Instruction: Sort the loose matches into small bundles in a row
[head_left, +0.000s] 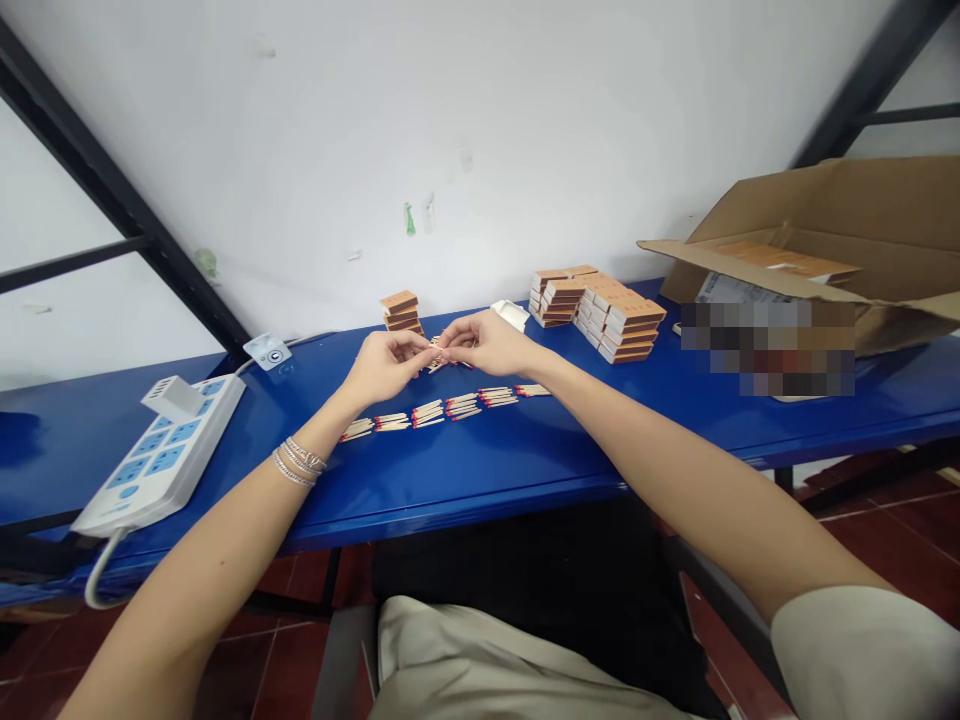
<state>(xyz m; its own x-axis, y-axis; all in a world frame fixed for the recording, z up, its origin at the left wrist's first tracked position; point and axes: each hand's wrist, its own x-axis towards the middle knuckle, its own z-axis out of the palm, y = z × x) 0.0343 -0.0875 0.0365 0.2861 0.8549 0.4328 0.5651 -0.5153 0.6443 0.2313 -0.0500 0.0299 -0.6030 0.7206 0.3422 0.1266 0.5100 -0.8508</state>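
Observation:
My left hand [381, 368] and my right hand [487, 345] meet above the blue table, thumbs and fingertips pinched together. Between them appear to be matches, mostly covered by the fingers. Right under the fingertips lies a loose heap of matches [436, 364], partly hidden by both hands. Closer to me, several small bundles of red-tipped matches [428, 413] form a row across the table, red heads pointing left. Behind my left hand stands a short stack of orange-topped matchboxes [400, 308]. A white paper-like piece [510, 314] rests beyond my right hand.
More matchboxes [619, 310] are stacked at the back right. An opened cardboard box [795, 220] occupies the table's right end. On the left lie a white power strip [169, 450] with a plugged-in adapter and a small white device [268, 351]. A white wall borders the blue table [480, 465].

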